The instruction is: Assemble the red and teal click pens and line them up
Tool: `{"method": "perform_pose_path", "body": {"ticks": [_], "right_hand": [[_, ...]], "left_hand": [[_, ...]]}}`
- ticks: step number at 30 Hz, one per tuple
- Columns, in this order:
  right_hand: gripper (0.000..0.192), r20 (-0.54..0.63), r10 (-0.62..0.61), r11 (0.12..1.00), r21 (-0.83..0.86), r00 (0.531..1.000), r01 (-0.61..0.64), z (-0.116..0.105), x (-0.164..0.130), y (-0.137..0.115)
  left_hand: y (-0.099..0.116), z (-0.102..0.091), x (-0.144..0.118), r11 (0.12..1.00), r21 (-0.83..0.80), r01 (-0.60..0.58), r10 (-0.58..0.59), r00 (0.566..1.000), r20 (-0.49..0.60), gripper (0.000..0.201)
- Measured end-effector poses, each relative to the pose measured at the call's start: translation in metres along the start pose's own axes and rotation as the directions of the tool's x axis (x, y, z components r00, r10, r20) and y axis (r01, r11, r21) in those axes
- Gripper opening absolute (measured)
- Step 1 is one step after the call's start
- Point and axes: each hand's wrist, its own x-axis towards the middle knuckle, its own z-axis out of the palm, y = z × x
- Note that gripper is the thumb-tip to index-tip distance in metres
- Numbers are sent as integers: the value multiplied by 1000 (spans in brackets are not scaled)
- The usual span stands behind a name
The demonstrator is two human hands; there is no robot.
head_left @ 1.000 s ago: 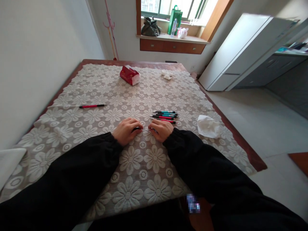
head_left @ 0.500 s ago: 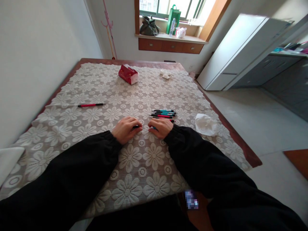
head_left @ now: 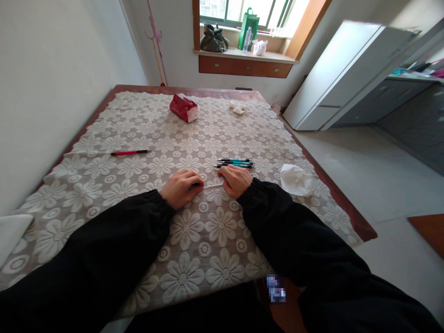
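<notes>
My left hand [head_left: 180, 187] rests on the lace tablecloth [head_left: 194, 222] with its fingers closed around a dark pen part whose tip shows at the thumb. My right hand [head_left: 236, 179] is closed too, pinching the other end of a thin white refill [head_left: 213, 186] that spans the gap between both hands. A teal bit of a pen shows by the right hand's fingers. Just beyond the right hand lies a small row of pens [head_left: 235, 163], teal and red with black ends.
A single red and black pen [head_left: 131, 152] lies at the left. A crumpled white tissue [head_left: 294, 179] sits right of the hands. A red tissue pack [head_left: 184, 107] and another crumpled tissue [head_left: 237, 107] are at the far end. The table's right edge [head_left: 333, 194] drops to the floor.
My right hand has drawn slightly right and farther away, up against the row of pens, so more of the thin white refill shows between the hands. The left hand has stayed put.
</notes>
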Motion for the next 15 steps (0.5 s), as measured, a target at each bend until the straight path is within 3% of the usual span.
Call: {"method": "perform_pose_path", "body": {"ticks": [3,6,12,15], "right_hand": [[28,-26,-126,991,49,992,127,3,1,-6],[20,-68,-218,974,45,973,222,4,2,-11],[19,-64,-389,918,-103,919,382,6,3,-11],[21,-22,-405,903,-164,914,397,7,2,-12]], "left_hand": [[0,0,0,1000,0,-1,1,1000,-4,16],[1,0,1,1000,8,-6,6,1000,-5,17],[2,1,1,1000,14,6,-6,1000,-19,19],[1,2,0,1000,21,0,1,1000,-22,20]]}}
